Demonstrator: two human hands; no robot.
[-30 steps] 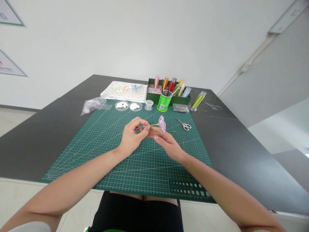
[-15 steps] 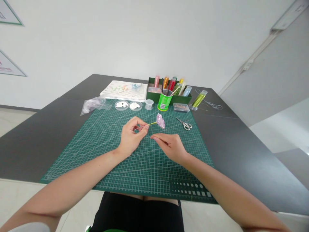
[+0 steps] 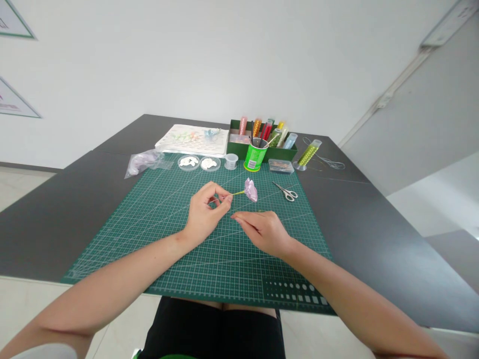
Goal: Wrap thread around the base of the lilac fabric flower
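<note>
A pale lilac artificial flower (image 3: pixel 250 190) with a thin yellow-green stem (image 3: pixel 238 193) is held above the cutting mat. My left hand (image 3: pixel 205 210) pinches the stem between thumb and fingers, so the bloom points right. Below the flower, my right hand (image 3: pixel 265 230) is closed, thumb and forefinger pressed together. Whatever may be between those fingertips is too small to see. Scissors (image 3: pixel 287 192) with white handles lie on the mat to the right of the flower.
Under my hands spreads a green cutting mat (image 3: pixel 168 219). Along its far edge are two dishes of white pieces (image 3: pixel 188 162), a green can (image 3: pixel 255 157) of tools, a clear case (image 3: pixel 281 166) and a ribbon spool (image 3: pixel 309 153). Behind stands a box (image 3: pixel 239 149) of spools; left lies a plastic bag (image 3: pixel 144 162).
The flower and my left hand have shifted slightly right and down. My right hand has dipped a little, its fingertips still pressed together.
</note>
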